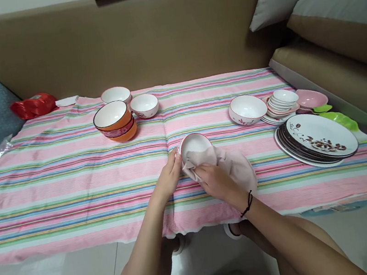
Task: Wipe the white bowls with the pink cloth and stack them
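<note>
A small white bowl with a red rim is tilted toward me above the striped cloth. My left hand grips its left side, fingers closed round the wall. In my right hand is a pale pink-grey cloth, bunched under the fingers and pressed into the front of the bowl. The loose part of that cloth drapes to the right. My right fingertips are partly hidden in its folds. A dark cord circles the right wrist.
Left of centre stand stacked orange and red bowls beside white bowls. To the right are a larger white bowl, small stacked dishes, patterned plates and a green leaf-shaped dish. A red bundle lies far left.
</note>
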Tool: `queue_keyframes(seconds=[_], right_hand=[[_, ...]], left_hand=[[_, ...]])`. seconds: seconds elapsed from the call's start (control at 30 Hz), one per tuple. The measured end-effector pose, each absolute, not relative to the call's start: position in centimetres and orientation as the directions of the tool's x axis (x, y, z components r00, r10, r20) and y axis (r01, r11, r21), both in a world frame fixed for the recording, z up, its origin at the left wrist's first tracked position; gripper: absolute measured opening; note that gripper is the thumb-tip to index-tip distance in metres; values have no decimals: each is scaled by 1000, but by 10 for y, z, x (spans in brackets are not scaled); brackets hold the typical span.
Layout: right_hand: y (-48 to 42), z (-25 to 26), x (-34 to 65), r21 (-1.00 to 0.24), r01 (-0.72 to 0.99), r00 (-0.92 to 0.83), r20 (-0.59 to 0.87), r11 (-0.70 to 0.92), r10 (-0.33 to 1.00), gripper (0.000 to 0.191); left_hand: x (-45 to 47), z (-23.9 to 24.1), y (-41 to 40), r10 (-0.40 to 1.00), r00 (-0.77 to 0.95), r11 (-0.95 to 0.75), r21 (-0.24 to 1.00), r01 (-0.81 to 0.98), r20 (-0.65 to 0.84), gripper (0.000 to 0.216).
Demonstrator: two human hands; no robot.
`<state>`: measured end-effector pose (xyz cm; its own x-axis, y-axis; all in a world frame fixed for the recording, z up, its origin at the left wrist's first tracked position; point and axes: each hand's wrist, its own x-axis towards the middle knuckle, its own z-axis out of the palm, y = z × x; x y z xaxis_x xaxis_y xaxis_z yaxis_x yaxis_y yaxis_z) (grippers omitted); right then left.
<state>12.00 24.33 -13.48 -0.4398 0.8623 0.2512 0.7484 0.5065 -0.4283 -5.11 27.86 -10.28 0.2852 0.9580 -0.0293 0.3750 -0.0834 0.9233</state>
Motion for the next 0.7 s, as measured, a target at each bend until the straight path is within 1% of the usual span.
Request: queue_keyframes(seconds=[0.1, 0.13, 0.17, 0.2, 0.23, 0.27, 0.33, 0.4, 0.47, 0.5, 0.53, 0.57, 0.6, 0.63, 0.7], right_hand=[[237, -122, 116, -654, 574, -396, 303, 492, 867, 18], [236, -119, 115, -693, 541, -392, 293, 476, 872, 15], [236, -116, 115, -699, 545, -397, 273, 464, 877, 13], [236, -115, 115, -668, 586, -401, 251, 457, 881, 15], [238, -116, 116, -609, 652, -399, 231, 452, 887, 19], [240, -117, 117, -534, 721, -386, 220, 442, 896, 23], [245, -123, 121, -392, 813, -360, 243, 431, 901, 28], [249, -130, 125, -311, 842, -353, 299, 440, 887, 33], [251, -133, 128, -272, 839, -375, 341, 472, 862, 42], [251, -134, 129, -267, 833, -390, 337, 485, 857, 39], [251, -133, 129, -278, 829, -399, 316, 486, 861, 31], [250, -132, 129, -302, 824, -399, 289, 479, 870, 21], [249, -131, 128, -337, 817, -393, 266, 467, 880, 18], [247, -129, 127, -382, 803, -381, 259, 456, 888, 23], [244, -125, 125, -500, 742, -343, 291, 447, 893, 31]], left_hand=[[-51, -104, 280, 958, 285, -84, 931, 355, -22, 55], [-52, -104, 280, 959, 283, -86, 932, 351, -18, 54], [-52, -105, 280, 959, 283, -89, 931, 353, -16, 54], [-52, -105, 281, 958, 285, -89, 929, 359, -19, 54], [-52, -105, 280, 958, 286, -85, 926, 368, -25, 55], [-52, -105, 280, 957, 287, -80, 923, 375, -34, 55], [-53, -106, 279, 958, 284, -72, 921, 382, -43, 56], [-53, -107, 279, 960, 276, -67, 921, 384, -45, 55], [-53, -110, 278, 962, 268, -48, 922, 385, -61, 56], [-53, -111, 278, 961, 265, -24, 925, 378, -83, 57], [-53, -112, 278, 958, 265, 4, 931, 365, -109, 59], [-52, -113, 278, 955, 268, 30, 938, 345, -129, 61], [-52, -113, 278, 952, 272, 49, 946, 320, -141, 62], [-51, -113, 278, 951, 273, 60, 953, 295, -145, 61], [-49, -110, 277, 959, 252, 63, 963, 263, -131, 56]])
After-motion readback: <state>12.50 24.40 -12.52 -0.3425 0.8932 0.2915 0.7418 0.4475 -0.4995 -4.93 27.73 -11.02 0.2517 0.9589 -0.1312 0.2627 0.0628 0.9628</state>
